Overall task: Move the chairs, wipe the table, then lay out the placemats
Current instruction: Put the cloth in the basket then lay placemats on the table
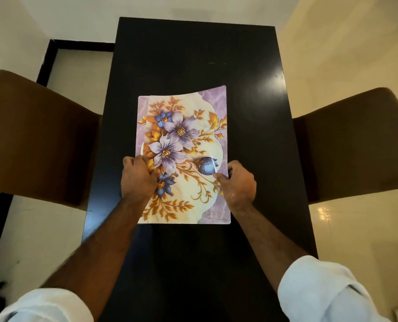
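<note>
Your white rolled sleeves (318, 291) frame the bottom of the view, both forearms reaching out over the black table (193, 54). Your left hand (138, 180) pinches the left edge of the floral placemats (184, 145), fingers closed on the stack. Your right hand (238, 184) grips the right edge, thumb on top. The stack lies lengthwise at the table's middle, its far right corner curling up. A brown chair (37, 135) stands at each long edge.
</note>
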Available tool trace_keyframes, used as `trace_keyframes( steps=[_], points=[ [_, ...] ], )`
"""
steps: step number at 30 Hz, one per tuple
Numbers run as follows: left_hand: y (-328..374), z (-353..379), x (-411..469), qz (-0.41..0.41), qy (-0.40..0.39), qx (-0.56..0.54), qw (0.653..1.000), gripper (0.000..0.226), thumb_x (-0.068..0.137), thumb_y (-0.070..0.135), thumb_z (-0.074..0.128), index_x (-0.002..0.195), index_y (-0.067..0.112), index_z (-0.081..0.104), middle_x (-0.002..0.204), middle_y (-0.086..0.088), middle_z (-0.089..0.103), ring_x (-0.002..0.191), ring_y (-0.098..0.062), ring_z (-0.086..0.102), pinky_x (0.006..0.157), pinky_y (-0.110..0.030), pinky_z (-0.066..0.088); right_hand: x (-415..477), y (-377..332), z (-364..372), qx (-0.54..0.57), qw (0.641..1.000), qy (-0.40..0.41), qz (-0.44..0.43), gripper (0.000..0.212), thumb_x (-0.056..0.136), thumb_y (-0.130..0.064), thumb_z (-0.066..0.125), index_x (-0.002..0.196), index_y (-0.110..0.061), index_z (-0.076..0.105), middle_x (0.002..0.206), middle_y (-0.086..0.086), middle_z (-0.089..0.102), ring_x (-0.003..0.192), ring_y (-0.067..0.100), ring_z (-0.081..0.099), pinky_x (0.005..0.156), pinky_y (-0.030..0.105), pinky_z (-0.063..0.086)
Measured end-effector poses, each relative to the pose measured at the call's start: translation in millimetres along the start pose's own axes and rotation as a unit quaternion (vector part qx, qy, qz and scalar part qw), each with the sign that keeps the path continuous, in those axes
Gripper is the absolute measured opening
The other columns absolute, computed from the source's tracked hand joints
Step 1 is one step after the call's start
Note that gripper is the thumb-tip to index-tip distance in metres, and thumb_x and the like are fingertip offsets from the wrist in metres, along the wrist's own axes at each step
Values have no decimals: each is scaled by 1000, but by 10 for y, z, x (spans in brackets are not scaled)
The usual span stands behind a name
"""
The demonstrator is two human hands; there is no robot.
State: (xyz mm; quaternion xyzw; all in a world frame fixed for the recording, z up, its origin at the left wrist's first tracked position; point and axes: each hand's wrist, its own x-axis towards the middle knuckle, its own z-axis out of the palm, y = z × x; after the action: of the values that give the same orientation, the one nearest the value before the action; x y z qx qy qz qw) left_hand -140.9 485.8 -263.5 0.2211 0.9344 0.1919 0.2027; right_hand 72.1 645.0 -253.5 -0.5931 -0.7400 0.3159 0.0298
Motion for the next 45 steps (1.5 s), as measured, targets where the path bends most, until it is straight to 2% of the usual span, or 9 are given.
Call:
trace_keyframes(
  steps=[5,10,14,17,21,25,30,37,45],
  points=[
    [25,-40,121,-23,-22,-28,999,54,95,33,87,137,13,60,140,-14,47,114,-36,68,97,-55,64,9,26,-7,11,1000,3,-28,25,100,-39,81,98,-31,57,88,-14,67,67,4,59,54,21,37],
    [7,-102,159,-48,-9,-92,995,56,86,39,92,130,17,67,133,-5,57,107,-20,66,88,-40,61,2,191,-26,93,994,-6,-62,24,96,-32,85,90,-27,62,80,-21,64,70,-2,64,56,17,44],
    [-76,-81,192,-82,23,-180,980,33,97,59,75,112,30,77,118,-2,73,101,-19,76,91,-48,66,60,363,-9,235,969,-46,-64,18,92,-23,90,96,-17,73,98,-8,82,89,8,81,72,40,69],
    [-8,-146,132,-104,30,-258,960,23,106,43,73,113,23,83,103,4,80,97,-17,79,94,-50,67,65,399,-64,335,937,-89,-46,20,91,-13,90,102,-6,75,106,0,85,97,16,84,80,51,70],
    [234,-206,39,-70,30,-316,946,29,106,32,75,127,13,81,101,9,80,90,-4,77,78,-24,66,125,495,-423,400,915,-57,-15,23,89,-12,91,102,0,76,98,7,85,93,24,84,80,49,70],
    [873,16,-18,9,-27,-341,940,20,100,25,83,116,14,84,83,18,80,80,-3,73,77,-21,61,396,916,-992,333,941,60,25,21,93,-25,90,105,-10,82,95,2,84,92,18,83,80,48,70],
    [1590,659,35,-22,-56,-376,925,29,89,28,93,105,6,86,82,-4,81,76,-23,74,78,-49,68,789,1441,-1620,226,967,102,61,23,94,-28,87,110,-13,84,96,1,82,86,12,79,77,37,69],
    [1723,1053,-20,58,37,-141,988,29,98,34,84,114,11,87,106,-8,85,93,-20,78,81,-25,48,1145,1621,-1520,173,979,77,79,36,87,-30,94,116,-12,83,95,-5,77,85,5,72,82,37,68],
    [1826,1087,86,68,77,-64,993,30,101,35,80,118,11,86,109,-10,85,99,-27,80,86,-28,49,1411,1682,-1422,84,992,91,33,27,91,-36,89,106,-14,86,91,-1,80,74,8,70,61,23,55]
  ],
)
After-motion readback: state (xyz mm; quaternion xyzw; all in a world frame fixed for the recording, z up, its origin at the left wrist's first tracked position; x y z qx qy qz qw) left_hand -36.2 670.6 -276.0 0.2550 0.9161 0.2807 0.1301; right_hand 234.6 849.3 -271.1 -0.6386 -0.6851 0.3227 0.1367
